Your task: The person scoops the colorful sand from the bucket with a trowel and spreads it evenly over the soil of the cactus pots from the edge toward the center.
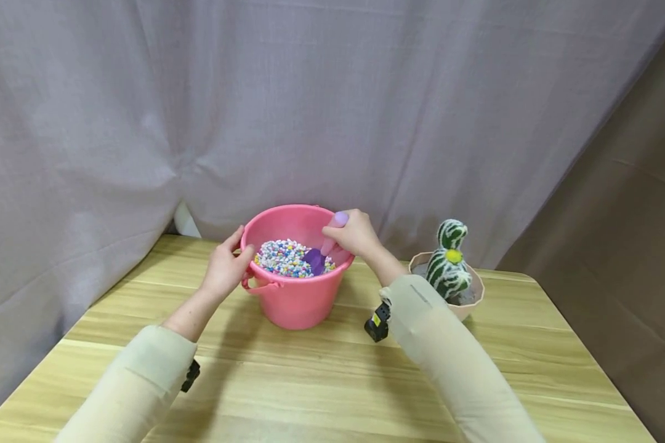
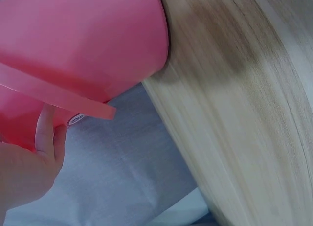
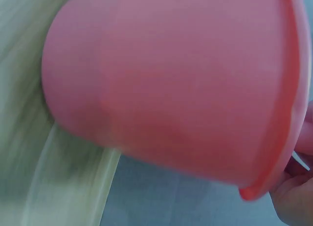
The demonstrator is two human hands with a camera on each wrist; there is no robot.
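On the wooden counter (image 1: 310, 381), the left hand (image 1: 224, 267) grips the rim of the pink bucket (image 1: 294, 301) at its 9 o'clock side, thumb hooked over the edge and fingers down the outer wall just above the drooping handle. In the left wrist view the same hand (image 2: 29, 172) shows with a finger laid against the bucket's (image 2: 83, 45) wall under the handle strip.

The bucket stands upright near the counter's far edge, filled partway with small multicoloured pebbles (image 1: 285, 257). A purple scoop (image 1: 317, 258) dips its blade into the pebbles at about 3 o'clock inside the bucket; its pale lilac handle rises toward the rim.

The right hand (image 1: 351, 234) is closed around that handle at the bucket's 2 o'clock rim.

Well apart, at 3 o'clock from the bucket, a striped green-and-white toy cactus (image 1: 449, 261) stands upright in a beige pot (image 1: 473, 298).
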